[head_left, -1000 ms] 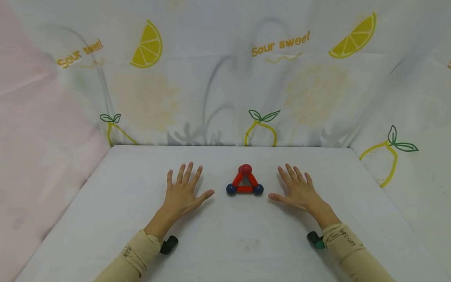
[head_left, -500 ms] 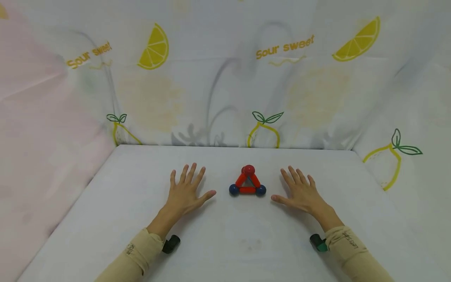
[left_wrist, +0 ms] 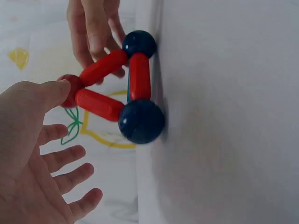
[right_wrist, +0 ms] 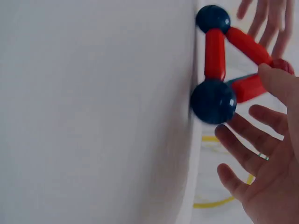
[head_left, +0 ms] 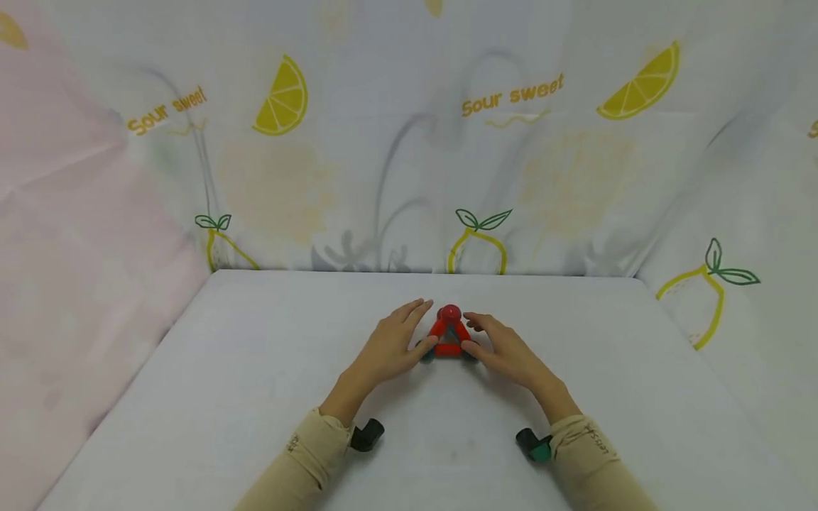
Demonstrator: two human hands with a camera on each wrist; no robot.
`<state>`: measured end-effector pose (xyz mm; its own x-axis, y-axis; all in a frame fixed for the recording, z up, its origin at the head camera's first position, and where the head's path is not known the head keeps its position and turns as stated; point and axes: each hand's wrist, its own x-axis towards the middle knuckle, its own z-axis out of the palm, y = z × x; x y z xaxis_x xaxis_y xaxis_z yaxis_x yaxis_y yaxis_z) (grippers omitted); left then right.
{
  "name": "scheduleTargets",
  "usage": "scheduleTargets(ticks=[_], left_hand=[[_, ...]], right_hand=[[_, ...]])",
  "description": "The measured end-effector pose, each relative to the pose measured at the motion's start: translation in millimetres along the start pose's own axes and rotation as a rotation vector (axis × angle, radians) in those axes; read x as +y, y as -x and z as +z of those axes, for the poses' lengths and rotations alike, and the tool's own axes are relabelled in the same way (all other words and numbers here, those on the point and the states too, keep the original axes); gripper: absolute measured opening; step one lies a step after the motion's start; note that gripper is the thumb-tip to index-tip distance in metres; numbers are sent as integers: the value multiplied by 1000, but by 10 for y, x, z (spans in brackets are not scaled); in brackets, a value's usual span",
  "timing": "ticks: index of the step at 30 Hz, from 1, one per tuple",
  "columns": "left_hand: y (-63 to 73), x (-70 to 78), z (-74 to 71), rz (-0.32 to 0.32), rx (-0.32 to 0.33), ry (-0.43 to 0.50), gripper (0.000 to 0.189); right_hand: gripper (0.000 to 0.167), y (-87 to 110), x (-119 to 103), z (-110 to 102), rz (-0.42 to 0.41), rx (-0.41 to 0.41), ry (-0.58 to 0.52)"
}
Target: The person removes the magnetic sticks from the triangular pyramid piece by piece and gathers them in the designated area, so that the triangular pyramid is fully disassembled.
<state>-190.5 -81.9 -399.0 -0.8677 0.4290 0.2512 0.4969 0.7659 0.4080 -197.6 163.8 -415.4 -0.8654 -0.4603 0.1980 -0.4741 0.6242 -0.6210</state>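
Note:
A triangular frame of red rods [head_left: 448, 350] and balls, like a magnetic building toy, stands on the white table. A red ball [head_left: 451, 313] tops it, and dark blue balls [left_wrist: 141, 121] sit at its lower front corners. My left hand [head_left: 391, 345] is at its left side, with fingers apart and the thumb in front of the left corner. On the other side, my right hand [head_left: 511, 355] has its thumb before the right corner and its fingers loosely bent. Neither hand visibly grips the frame; whether the thumbs touch it I cannot tell. A teal rod shows partly behind.
The white table [head_left: 268, 369] runs back to a hanging cloth [head_left: 358, 163] printed with lemons and lettering. A pinkish cloth [head_left: 77, 284] hangs at the left. Dark wrist-worn pieces [head_left: 368, 435] stick out inward from both sleeves.
Both hands have moved inward from wide, spread positions on either side to right beside the frame. The frame stays in place on the table; the head view has shifted slightly.

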Motion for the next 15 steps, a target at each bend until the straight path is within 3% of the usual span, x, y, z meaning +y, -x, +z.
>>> scheduleTargets(ticks=[8,15], left_hand=[[-211,115,303,69,36,133,59],[-287,169,312,112,135,228,41]], right_hand=[[31,-103,-58,242,-26,119,-61],[23,-149,-93,231,-82,205,-38]])
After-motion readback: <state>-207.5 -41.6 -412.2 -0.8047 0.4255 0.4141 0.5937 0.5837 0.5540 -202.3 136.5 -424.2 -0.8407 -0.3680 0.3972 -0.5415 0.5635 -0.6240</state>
